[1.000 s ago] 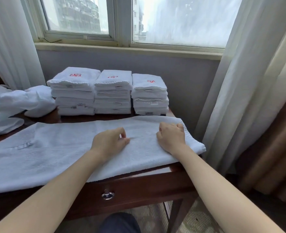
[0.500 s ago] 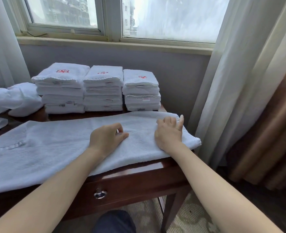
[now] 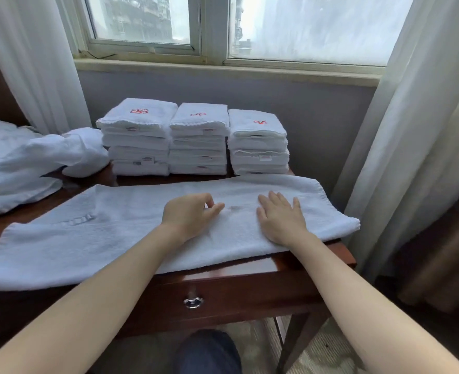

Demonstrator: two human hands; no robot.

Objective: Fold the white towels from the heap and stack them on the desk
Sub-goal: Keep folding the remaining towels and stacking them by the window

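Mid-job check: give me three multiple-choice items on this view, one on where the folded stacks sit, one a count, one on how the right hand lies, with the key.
1. Where do the stacks of folded white towels stand?
A. On the floor.
B. At the back of the dark wooden desk, below the window.
C. On a chair.

2. How many stacks are there?
A. Two.
B. Five.
C. Three.

3. How does the right hand lie?
A. Flat, fingers straight, on the long white towel spread across the desk.
B. Gripping a folded towel in the air.
C. Hanging beside the desk.

Key: 1 B, they stand on the desk top behind the spread towel; 2 C, three stand side by side; 3 A, its palm rests on the spread towel.
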